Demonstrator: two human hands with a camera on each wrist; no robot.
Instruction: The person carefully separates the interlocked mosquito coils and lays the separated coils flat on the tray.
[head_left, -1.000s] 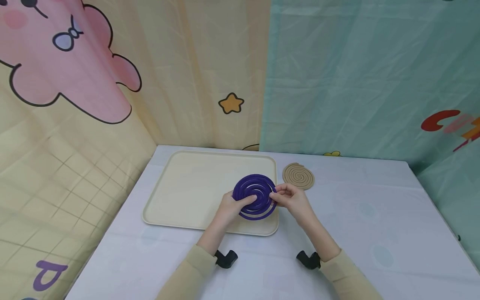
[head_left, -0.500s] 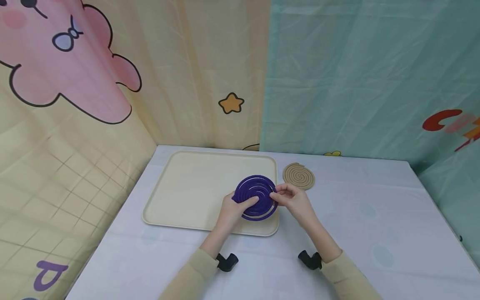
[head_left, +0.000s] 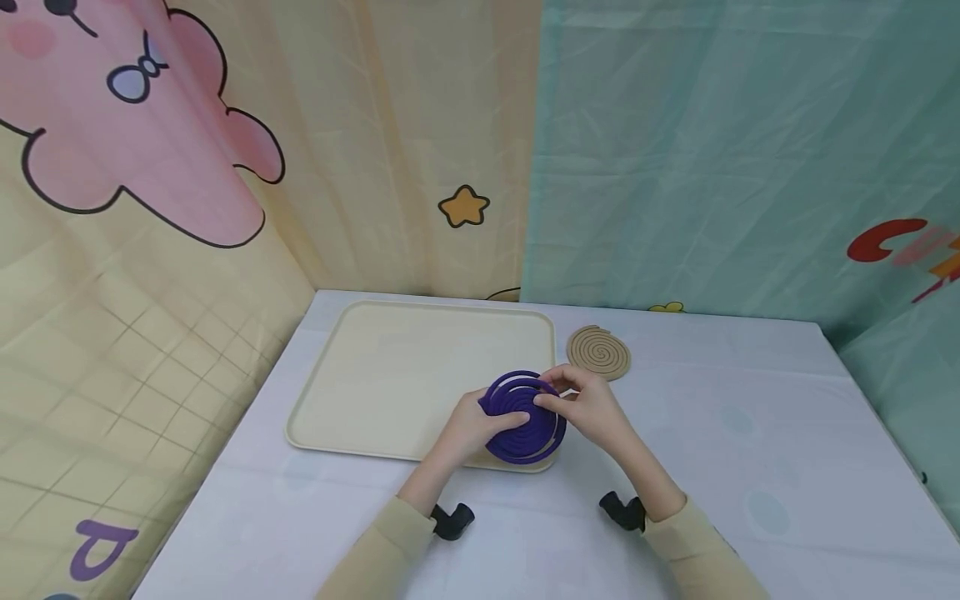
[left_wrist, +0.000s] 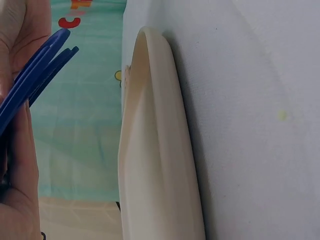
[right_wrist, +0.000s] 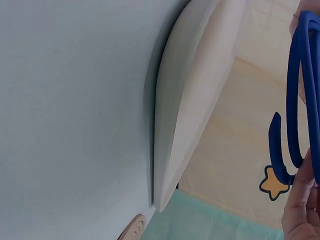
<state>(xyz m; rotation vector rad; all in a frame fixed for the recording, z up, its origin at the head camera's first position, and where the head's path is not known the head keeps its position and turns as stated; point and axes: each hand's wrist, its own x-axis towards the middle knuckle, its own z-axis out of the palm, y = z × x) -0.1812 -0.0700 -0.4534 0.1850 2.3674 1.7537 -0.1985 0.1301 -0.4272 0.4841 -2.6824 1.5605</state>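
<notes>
Both hands hold a purple spiral mosquito coil [head_left: 534, 429], raised over the tray's front right corner in the head view. My left hand [head_left: 472, 427] grips its left side, thumb across the top and fingers underneath. The right hand [head_left: 587, 404] pinches the upper right edge between thumb and fingers. Gaps show between the outer rings. In the right wrist view the coil [right_wrist: 292, 100] looks blue, and one free end sticks out below the other rings. Just behind the right hand lies a tan mosquito coil [head_left: 598, 352], flat on the table.
The cream tray [head_left: 390, 375] rests on the left half of the white-covered table [head_left: 720, 450]. Printed curtains [head_left: 675, 158] stand behind the table and at its sides. A black wrist mount [head_left: 453, 522] juts from the left wrist, another [head_left: 622, 511] from the right.
The purple coil has shifted toward me and slightly right, with both hands on it. The wider ring gaps have moved from its lower edge to its upper edge. Tray and tan coil stay put.
</notes>
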